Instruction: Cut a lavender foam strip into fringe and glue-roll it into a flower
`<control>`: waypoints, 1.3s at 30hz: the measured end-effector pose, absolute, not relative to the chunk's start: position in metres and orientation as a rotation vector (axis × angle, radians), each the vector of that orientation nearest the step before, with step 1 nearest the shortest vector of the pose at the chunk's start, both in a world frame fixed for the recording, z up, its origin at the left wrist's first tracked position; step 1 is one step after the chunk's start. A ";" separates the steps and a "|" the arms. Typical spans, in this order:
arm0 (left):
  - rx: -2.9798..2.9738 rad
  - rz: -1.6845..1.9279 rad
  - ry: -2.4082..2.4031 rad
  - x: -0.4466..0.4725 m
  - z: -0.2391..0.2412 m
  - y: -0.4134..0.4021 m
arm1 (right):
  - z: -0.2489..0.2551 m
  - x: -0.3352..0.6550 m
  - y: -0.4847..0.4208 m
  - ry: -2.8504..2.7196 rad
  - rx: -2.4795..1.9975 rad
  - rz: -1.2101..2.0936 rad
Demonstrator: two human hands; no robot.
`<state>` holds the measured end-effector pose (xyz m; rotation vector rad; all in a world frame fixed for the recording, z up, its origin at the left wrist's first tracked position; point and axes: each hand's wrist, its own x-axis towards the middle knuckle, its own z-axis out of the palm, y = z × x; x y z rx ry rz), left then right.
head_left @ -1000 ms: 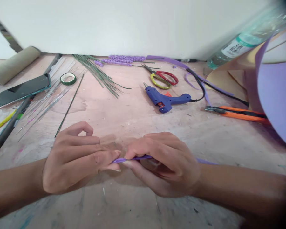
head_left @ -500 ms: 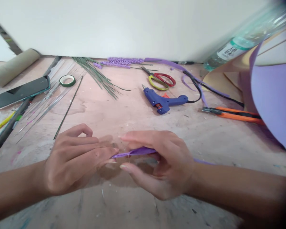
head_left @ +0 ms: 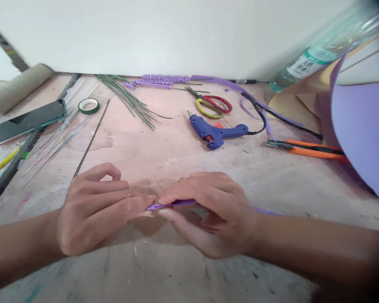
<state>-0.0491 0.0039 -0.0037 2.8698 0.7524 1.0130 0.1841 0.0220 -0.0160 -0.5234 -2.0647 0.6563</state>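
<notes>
While hands [head_left: 93, 214] [head_left: 217, 210] pinch purple strip [head_left: 185, 203] | stained tabletop [head_left: 159, 153] beneath | white panel [head_left: 177, 38] behind

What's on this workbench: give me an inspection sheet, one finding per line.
Surface: pale tabletop, stained and scuffed.
Work in hand: purple strip, its end pinched.
Hands: left hand and right hand both on the strip, fingertips close together.
Clutter: phone, tape roll, green stems, scissors, blue glue gun, orange cutter.
Cables: black cord bends back from the glue gun's handle; plug not visible.
Surroundings: white panel behind; clear bottle far right.
Spills: nothing wet seen.
</notes>
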 end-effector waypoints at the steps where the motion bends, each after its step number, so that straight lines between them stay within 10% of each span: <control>1: 2.864 1.037 0.743 -0.049 -0.004 0.004 | -0.017 0.184 0.022 -2.053 -0.517 0.670; 39: 2.831 1.083 0.664 -0.050 -0.012 0.007 | -0.021 0.180 0.027 -2.184 -0.432 0.584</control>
